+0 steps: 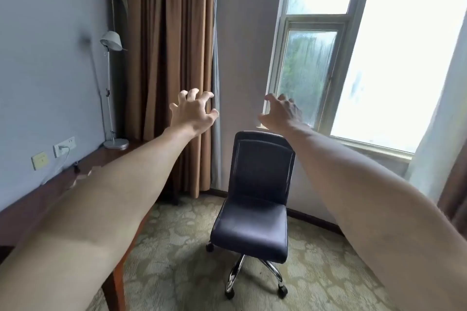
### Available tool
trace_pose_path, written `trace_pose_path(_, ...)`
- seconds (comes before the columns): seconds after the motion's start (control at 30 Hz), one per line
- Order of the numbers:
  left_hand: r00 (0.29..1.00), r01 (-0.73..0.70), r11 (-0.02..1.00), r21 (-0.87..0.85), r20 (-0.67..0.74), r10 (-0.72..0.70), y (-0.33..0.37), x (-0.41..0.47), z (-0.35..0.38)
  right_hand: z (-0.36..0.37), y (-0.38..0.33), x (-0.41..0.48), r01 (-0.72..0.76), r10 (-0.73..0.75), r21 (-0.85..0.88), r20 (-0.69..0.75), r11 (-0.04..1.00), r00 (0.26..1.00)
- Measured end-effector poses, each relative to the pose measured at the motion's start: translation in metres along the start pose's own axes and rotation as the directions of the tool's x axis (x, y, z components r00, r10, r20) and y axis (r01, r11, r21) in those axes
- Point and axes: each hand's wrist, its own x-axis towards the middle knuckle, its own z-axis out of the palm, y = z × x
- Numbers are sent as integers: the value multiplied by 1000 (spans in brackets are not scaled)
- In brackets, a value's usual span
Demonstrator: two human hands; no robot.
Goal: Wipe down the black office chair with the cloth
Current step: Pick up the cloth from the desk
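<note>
The left hand (193,111) and right hand (283,114) are empty, fingers spread and half bent. The black chair (255,199) stands on the carpet (174,250) by the window (310,76); no cloth shows, so fetch it first.

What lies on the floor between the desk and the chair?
Only bare patterned carpet lies between the desk and the chair. The head view shows this.

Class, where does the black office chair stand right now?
Head view, centre: the black mesh-backed office chair stands on patterned carpet, between the brown curtain and the window.
</note>
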Motion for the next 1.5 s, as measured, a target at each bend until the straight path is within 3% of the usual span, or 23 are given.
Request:
trace_pose_path(0.33,989,144,981,129,15,-147,-14,51,50,62,19,81,53,-57,60,61,997,997)
trace_pose_path(0.6,970,236,954,185,-100,-220,-45,86,68,105,5,147,187,-201,144,92,972,975)
trace_pose_path(0.87,928,373,872,318,-121,-353,-122,66,68,188,-73,162,313,-360,234,191,920,913)
trace_pose_path(1.2,839,544,787,292,-225,-496,-265,36,57,312,-201,154,494,-567,318,200,809,799)
trace_pose_path(1.5,769,628,683,372,-166,-617,-368,9,78,422,-261,143,501,-617,373,339,781,710)
